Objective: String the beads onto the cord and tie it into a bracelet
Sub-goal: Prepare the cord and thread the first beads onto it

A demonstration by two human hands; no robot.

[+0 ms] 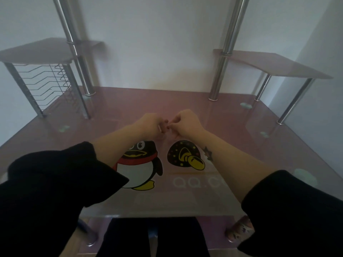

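Note:
My left hand (149, 124) and my right hand (186, 123) are held together above the middle of the pink glass desk (115, 108), fingertips nearly touching. A short pale piece, possibly the cord end (159, 127), sticks out by my left fingers. Small reddish spots that may be beads (166, 125) show between the fingertips, too small and blurred to tell apart. Both hands are pinched closed around something tiny. Which hand holds the cord and which a bead I cannot tell.
The desk carries a penguin sticker (141, 164) and a dark spotted sticker (183, 154) near the front. Chrome posts (219, 71) rise at the back, with a raised shelf (278, 65) on the right, and a shelf over a wire rack (46, 84) on the left.

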